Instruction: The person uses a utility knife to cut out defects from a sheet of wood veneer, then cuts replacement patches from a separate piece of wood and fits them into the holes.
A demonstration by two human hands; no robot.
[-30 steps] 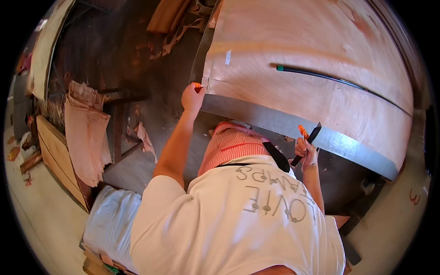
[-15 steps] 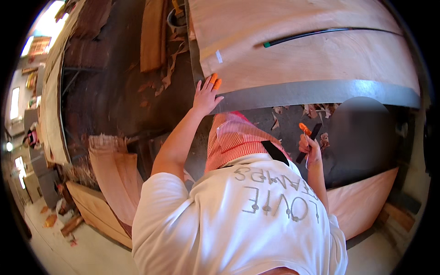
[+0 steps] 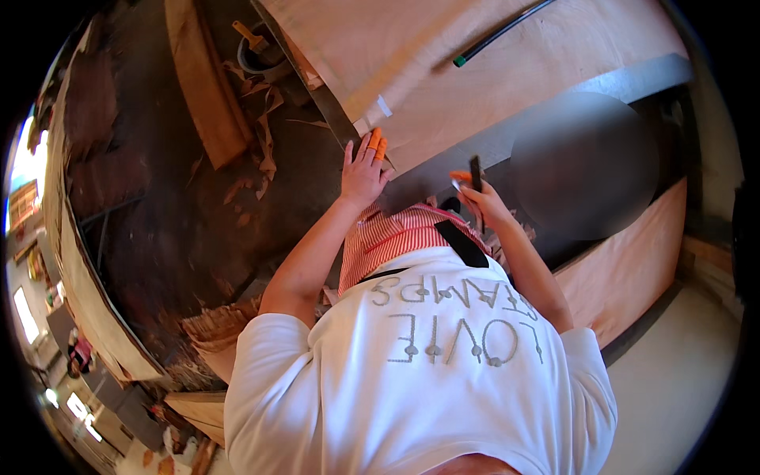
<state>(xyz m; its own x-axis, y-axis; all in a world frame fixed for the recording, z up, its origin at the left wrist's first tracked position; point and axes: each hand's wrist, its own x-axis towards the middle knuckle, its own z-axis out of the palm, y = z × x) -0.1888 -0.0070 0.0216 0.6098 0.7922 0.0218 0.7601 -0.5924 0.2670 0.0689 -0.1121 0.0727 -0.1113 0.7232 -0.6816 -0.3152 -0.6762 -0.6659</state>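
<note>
My left hand [image 3: 366, 172] lies with its fingers stretched out at the near left corner of a broad wood veneer sheet [image 3: 467, 95]. Orange covers wrap two of its fingertips. Small white strips [image 3: 384, 105] sit on the sheet just beyond those fingers. Closed around a dark flat tool [image 3: 476, 172], my right hand [image 3: 489, 206] is near the sheet's front edge, with orange on a finger. The tool's exact kind cannot be made out. Under the sheet, a grey metal border [image 3: 491, 146] runs along the front.
A black rod with a green end [image 3: 507, 33] lies on the sheet. To the left are a bucket [image 3: 273, 59] with a yellow-handled brush [image 3: 252, 36], a long wood strip [image 3: 204, 87] and torn veneer scraps [image 3: 267, 146]. A veneer panel [image 3: 633, 253] stands at right. A blurred round patch hides part of the right.
My right hand has moved left and up with the dark tool, closer to my left hand. My left hand stays at the corner. The whole view has turned and shifted.
</note>
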